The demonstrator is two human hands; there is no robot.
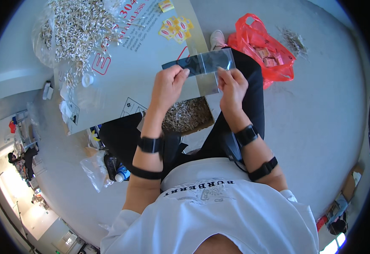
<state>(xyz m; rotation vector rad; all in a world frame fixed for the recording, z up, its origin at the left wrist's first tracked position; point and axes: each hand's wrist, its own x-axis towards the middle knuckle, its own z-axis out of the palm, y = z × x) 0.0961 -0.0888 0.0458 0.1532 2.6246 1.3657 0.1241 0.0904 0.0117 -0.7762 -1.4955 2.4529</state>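
Between my two hands stretches a clear plastic sleeve (213, 62), held flat above the table's right edge; its left end looks dark. My left hand (167, 86) pinches its lower left part between thumb and curled fingers. At the lower right edge, the thumb and fingers of my right hand (233, 88) are closed on it. Just below the sleeve, another shiny clear strip (208, 84) hangs over the table edge. Beneath my hands a cardboard box (198, 128) holds many thin pale sticks, like cotton swabs.
A big heap of cotton swabs (77, 36) spills from a clear bag onto the table (121, 80). Yellow cards (176, 28) lie near its far edge. A red plastic bag (278, 73) with small packs stands on the floor right of my leg, beside loose sticks (294, 42).
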